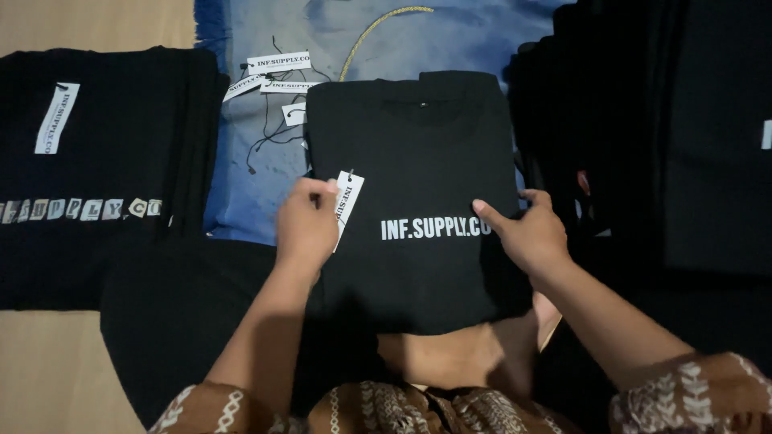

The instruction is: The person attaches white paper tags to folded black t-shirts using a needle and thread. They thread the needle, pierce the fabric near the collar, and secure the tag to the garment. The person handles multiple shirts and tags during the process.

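Note:
A folded black T-shirt (pixel 418 161) with white chest lettering lies in front of me, its collar pointing away. My left hand (pixel 305 221) grips its left edge, where a white paper hang tag (pixel 348 201) dangles from a string. My right hand (pixel 527 229) holds the shirt's right edge, thumb resting on the front beside the lettering. The shirt's lower part rests over my lap, above my patterned brown garment (pixel 386 410).
A stack of folded black shirts (pixel 96 161) with a white tag sits at the left. Loose white tags with black strings (pixel 277 72) lie on a blue cloth (pixel 241 177) behind. More black garments (pixel 675 137) are piled at the right. Tan floor (pixel 48 370) shows at lower left.

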